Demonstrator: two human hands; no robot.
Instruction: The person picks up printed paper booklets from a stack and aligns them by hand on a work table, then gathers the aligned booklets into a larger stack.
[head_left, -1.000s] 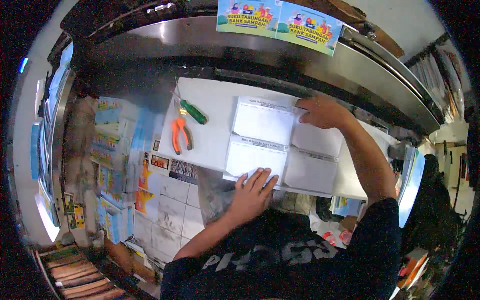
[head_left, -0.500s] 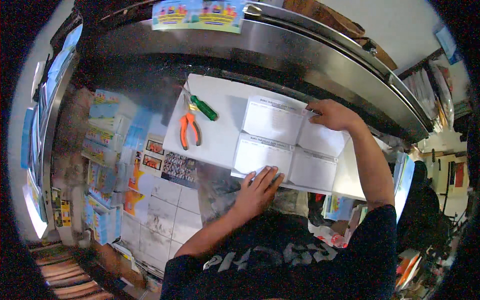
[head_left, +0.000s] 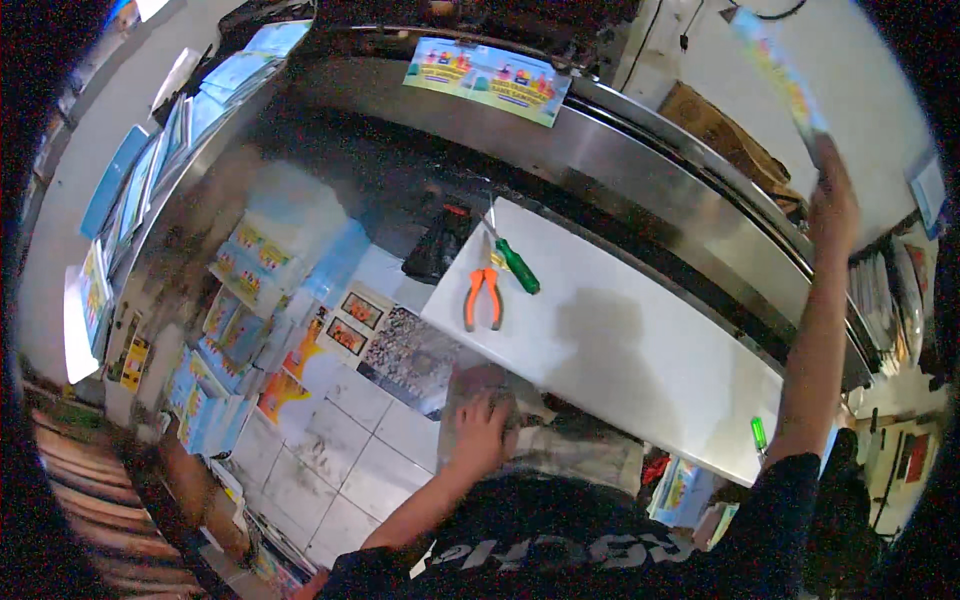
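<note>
Nearest, the person's bare left hand [head_left: 482, 430] hovers or rests, I cannot tell which, by the near edge of the smooth white rectangular counter [head_left: 640, 350], its grip apart with fingers loosely spread. On the counter, a short green-handled tool [head_left: 759, 435] lies near the right end, and orange-handled metal pliers [head_left: 483, 295] lie beside a green-handled screwdriver [head_left: 517, 266] at the left. Farther off, the raised right hand [head_left: 833, 205] has its grip clamped on the lower end of 1 thin, colourfully printed paper sheet [head_left: 775, 75], well above the counter.

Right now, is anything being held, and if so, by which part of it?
The right grip holds a colourful printed paper by its lower end. The left grip appears to hold nothing.
</note>
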